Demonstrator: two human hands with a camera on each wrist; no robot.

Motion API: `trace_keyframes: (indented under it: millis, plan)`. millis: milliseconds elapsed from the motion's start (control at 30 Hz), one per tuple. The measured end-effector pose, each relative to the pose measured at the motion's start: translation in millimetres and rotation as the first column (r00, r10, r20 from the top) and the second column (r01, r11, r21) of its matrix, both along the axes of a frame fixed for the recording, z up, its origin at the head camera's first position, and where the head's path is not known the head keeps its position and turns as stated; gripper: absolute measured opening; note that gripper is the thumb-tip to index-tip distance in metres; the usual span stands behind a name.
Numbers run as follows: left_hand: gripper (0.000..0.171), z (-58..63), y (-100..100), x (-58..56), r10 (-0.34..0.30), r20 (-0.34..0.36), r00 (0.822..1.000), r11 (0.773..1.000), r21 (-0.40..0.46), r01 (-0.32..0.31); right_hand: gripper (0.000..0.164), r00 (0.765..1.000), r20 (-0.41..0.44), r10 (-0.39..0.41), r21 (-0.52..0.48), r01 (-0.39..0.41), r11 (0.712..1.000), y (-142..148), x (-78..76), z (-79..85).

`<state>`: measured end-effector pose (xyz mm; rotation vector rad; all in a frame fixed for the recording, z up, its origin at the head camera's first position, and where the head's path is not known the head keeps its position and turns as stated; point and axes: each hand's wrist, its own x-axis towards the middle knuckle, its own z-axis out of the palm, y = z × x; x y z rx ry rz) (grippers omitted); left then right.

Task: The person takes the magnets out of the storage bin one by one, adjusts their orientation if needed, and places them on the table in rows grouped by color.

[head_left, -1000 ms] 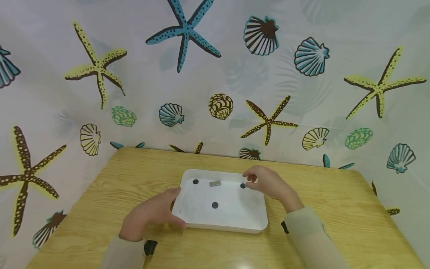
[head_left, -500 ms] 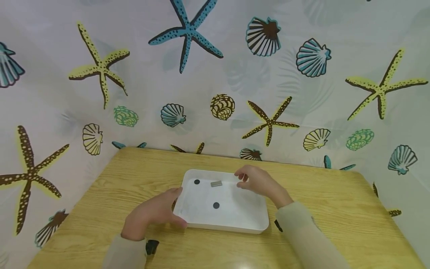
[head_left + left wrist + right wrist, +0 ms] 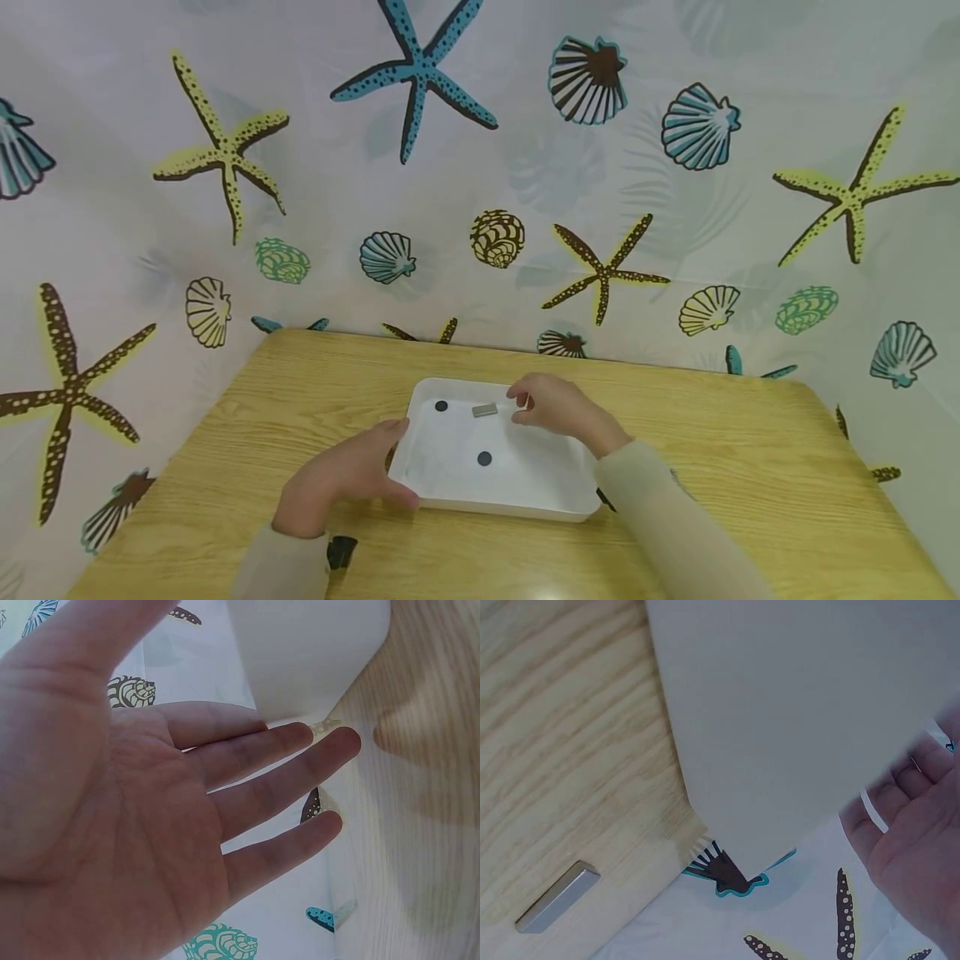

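Note:
A shallow white tray (image 3: 442, 437) lies on the table. Two black discs, one far left (image 3: 441, 406) and one nearer the middle (image 3: 484, 458), and a small grey metal bar (image 3: 484, 410) sit inside it. My left hand (image 3: 345, 467) spans the tray's left end, thumb at the near corner; in the left wrist view its fingers (image 3: 277, 780) are straight, the upper ones right at the tray's wall. My right hand (image 3: 558, 404) hovers over the tray's far right part, thumb and index finger apart and bent, just right of the bar. Whatever lies beneath this hand is hidden.
The wooden table (image 3: 712, 450) extends around the tray. A second metal bar (image 3: 559, 896) lies on the wood beside the tray in the right wrist view. Behind the table hangs a white curtain (image 3: 450, 183) printed with starfish and shells.
My right hand has moved left across the tray toward the grey metal bar. The black disc between its thumb and index finger earlier is out of sight now. The left hand stays put.

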<state>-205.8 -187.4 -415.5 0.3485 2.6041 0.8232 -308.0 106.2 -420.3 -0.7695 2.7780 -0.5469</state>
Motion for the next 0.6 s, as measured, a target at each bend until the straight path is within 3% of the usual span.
trace_keyframes:
  millis: [367,600]
  plan:
    - [0.125,-2.2,0,-1.8,0.010,0.014,1.000,1.000,0.001,-0.010,0.036,0.998,0.064,0.001,0.023,-0.002,1.000,-7,-8.0,-5.3]
    - [0.124,-0.8,0,-0.8,0.008,0.005,1.000,1.000,-0.009,-0.008,0.039,0.999,0.031,0.019,0.075,-0.021,0.997,-6,-9.6,9.7]
